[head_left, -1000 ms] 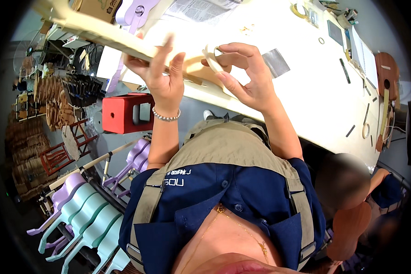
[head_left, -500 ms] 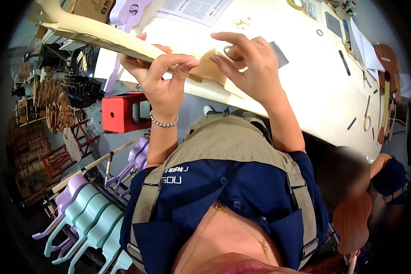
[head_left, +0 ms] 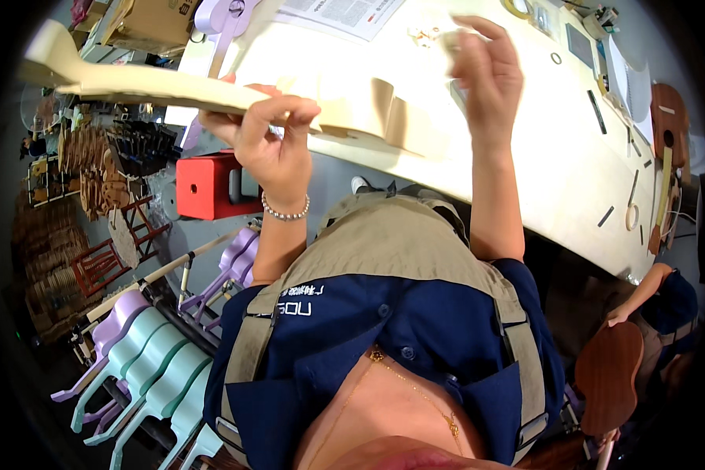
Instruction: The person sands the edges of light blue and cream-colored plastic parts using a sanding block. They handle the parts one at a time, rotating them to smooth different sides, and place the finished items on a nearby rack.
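My left hand point(head_left: 278, 137) is wrapped round the neck of a cream ukulele point(head_left: 164, 92), thumb and index finger brought together above it. The headstock points far left. To the right of that hand a cream curved body point(head_left: 360, 110) shows at the table edge; its join with the neck is hidden by my fingers. My right hand point(head_left: 489, 78) is raised over the table point(head_left: 556, 164), apart from the ukulele, its fingers smeared by motion. A small greyish shape shows at its fingertips, too blurred to name. Small orange-brown bits point(head_left: 424, 35) lie just left of it.
A purple ukulele point(head_left: 221, 19) and printed sheets point(head_left: 341, 14) lie at the back. Tape rolls point(head_left: 632, 214) and dark strips point(head_left: 597, 112) lie to the right. A red stool point(head_left: 204, 188) and racked mint ukuleles point(head_left: 153, 356) stand left. A co-worker point(head_left: 666, 305) holds a brown body point(head_left: 609, 376) at lower right.
My right hand has moved up and right, away from the left. The thin strip that stretched between them no longer shows there. The ukulele neck has swung to lie more level.
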The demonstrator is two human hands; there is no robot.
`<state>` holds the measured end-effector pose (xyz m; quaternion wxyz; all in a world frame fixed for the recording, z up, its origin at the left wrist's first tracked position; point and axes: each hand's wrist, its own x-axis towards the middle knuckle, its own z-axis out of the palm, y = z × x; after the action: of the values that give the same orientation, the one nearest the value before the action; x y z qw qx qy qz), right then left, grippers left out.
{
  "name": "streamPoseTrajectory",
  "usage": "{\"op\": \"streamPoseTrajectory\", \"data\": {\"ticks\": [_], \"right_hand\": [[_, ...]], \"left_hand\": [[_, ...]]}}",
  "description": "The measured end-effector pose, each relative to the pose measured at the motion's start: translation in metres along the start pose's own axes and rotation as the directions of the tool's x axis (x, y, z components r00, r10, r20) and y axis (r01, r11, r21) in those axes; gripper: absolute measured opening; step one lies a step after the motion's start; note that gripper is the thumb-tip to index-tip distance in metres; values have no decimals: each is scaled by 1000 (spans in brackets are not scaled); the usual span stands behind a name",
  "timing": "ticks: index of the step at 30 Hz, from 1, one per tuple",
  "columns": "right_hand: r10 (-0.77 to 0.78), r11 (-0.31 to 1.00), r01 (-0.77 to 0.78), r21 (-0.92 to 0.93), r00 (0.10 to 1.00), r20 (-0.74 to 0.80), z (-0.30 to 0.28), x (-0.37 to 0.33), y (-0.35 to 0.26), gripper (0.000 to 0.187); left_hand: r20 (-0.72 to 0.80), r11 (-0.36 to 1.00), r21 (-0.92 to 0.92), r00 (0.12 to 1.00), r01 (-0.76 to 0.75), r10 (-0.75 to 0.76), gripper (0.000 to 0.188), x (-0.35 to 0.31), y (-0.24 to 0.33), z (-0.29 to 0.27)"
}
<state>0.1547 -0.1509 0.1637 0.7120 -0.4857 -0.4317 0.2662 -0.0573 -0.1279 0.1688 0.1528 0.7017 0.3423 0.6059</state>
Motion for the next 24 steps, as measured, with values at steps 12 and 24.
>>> {"op": "streamPoseTrajectory", "data": {"ticks": [12, 24], "right_hand": [[-213, 973, 228, -20, 934, 286, 52, -23, 1, 16], [-21, 993, 49, -111, 971, 238, 14, -30, 11, 15]], "left_hand": [[17, 977, 201, 998, -66, 63, 38, 2, -11, 1], [-619, 804, -341, 527, 486, -582, 29, -17, -62, -50]]}}
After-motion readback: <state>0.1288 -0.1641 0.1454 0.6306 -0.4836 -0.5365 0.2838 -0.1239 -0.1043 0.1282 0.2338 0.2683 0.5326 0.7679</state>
